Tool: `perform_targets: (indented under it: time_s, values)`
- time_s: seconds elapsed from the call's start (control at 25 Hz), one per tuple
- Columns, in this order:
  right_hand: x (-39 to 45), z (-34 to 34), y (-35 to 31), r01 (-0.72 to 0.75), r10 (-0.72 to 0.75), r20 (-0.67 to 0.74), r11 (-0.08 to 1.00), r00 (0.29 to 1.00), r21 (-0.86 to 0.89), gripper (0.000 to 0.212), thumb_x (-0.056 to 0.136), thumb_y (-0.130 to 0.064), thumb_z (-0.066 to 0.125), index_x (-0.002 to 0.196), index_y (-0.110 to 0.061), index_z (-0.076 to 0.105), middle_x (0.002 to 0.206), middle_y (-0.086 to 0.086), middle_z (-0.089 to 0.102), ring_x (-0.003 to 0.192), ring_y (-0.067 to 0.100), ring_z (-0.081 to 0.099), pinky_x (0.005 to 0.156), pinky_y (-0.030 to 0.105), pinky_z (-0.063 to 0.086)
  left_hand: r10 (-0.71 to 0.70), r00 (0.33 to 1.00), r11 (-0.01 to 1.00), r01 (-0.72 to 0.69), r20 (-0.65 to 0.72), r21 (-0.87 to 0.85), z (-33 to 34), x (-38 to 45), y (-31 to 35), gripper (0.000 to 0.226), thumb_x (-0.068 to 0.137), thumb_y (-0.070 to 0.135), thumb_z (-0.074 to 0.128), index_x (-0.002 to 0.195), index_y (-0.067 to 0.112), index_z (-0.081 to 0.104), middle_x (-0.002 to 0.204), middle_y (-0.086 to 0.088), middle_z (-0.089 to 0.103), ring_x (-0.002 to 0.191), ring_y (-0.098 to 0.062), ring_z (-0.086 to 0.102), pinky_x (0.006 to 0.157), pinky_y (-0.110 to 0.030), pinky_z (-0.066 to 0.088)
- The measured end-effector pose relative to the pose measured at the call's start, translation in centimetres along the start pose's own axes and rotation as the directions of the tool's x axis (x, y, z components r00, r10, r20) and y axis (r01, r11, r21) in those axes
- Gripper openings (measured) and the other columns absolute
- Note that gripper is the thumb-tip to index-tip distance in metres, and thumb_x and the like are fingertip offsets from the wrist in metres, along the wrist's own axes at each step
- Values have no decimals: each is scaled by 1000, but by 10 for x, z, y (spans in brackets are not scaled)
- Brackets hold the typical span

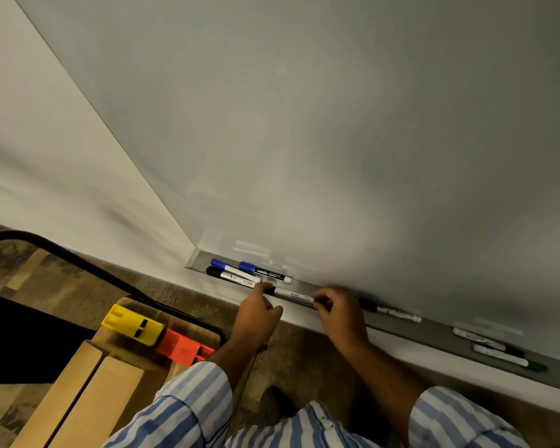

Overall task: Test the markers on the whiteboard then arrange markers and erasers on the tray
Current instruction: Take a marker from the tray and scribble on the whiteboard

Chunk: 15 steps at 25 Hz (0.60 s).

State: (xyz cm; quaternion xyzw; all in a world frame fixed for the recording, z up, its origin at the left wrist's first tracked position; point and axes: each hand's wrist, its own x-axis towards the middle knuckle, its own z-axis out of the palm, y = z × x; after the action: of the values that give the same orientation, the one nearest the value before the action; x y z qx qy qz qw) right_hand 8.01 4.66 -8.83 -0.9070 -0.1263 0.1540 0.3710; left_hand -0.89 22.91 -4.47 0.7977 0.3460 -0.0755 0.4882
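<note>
Both hands on one marker (pixel 293 295) lying along the tray (pixel 434 331) under the whiteboard (pixel 337 124). Left hand (pixel 256 313) fingers pinch the black cap end; right hand (pixel 337 313) fingers curl round the barrel's far end. Looks like uncapping before a test stroke. Best pulled straight along the barrel, not twisted sideways, keeping clear of the three markers (pixel 246 273) just left. Two erasers (pixel 156 334), yellow and orange, sit on a wooden stand, well apart.
</note>
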Motion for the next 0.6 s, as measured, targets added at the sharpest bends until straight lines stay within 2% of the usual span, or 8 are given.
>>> perform_targets:
  time_s: [0.16,0.36,0.48,0.6]
  values:
    - [-7,-10,7,-37,37,-15,999,999,11,24,93,-22,81,116,-22,77,109,-5,78,100,12,73,89,32,64,69,997,997,-69,14,-36,10,-3,10,57,97,10,72,148,22,50,92,0,69,85,-11,69,70,-17,54]
    - [-26,-37,23,-110,110,-25,994,994,-1,29,95,-28,79,122,-25,73,119,-6,75,109,15,71,96,36,62,152,987,987,-148,47,-68,37,-7,25,45,98,14,72,139,21,57,98,6,70,91,-8,70,84,-27,61]
    - [-41,-61,39,-118,115,-109,993,987,-16,30,93,-29,80,122,-25,74,117,-5,76,107,14,71,96,31,59,210,974,977,-205,90,-56,65,-15,38,40,97,14,74,133,21,61,103,8,69,95,-7,69,85,-23,59]
    - [-54,-87,57,-127,122,-183,992,975,-14,32,91,-26,82,122,-23,75,118,-4,77,108,16,72,97,30,57,243,960,970,-241,136,-34,93,-23,54,41,95,15,76,132,22,62,116,9,67,104,-9,66,92,-26,57]
